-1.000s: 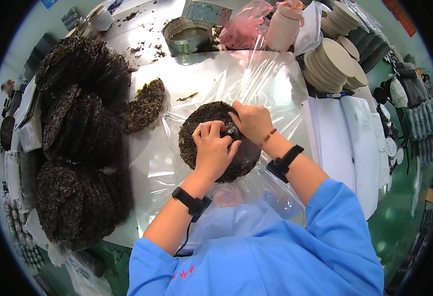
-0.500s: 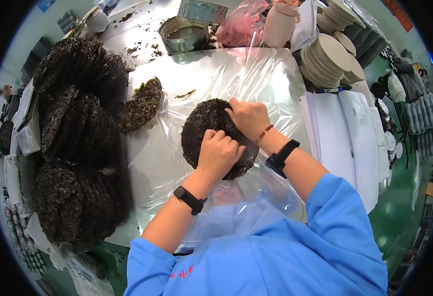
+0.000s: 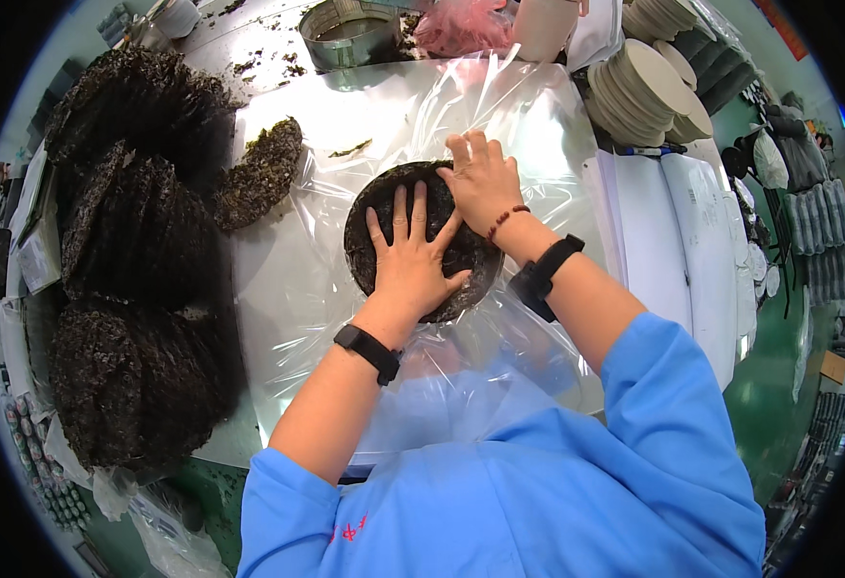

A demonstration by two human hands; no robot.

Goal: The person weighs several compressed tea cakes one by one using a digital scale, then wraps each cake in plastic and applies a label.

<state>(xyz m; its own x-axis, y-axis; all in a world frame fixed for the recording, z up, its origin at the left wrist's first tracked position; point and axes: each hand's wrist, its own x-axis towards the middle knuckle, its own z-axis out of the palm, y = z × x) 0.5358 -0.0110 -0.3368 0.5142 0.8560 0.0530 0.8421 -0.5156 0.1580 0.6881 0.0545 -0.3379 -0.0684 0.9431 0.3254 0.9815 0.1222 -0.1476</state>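
My left grip (image 3: 410, 260) lay splayed wide, palm down, grasping nothing, on dark round disc (image 3: 466, 252) with no long axis, over clear film (image 3: 312, 289); right grip (image 3: 487, 188), half-curled, sat farther, at disc's far-right rim, couldn't tell if pinching

The left hand (image 3: 408, 255) covers the middle of the dark round sheet (image 3: 467, 254), so this part cannot be seen. The right hand (image 3: 483, 183) hides its far right edge; whether the thumb there only touches or also grips, I cannot tell. The pink bottle (image 3: 541, 29) and the pink bag (image 3: 461, 29) are both cut off at the far border. At the near left, the rows of little objects (image 3: 35, 462) are too small for naming.
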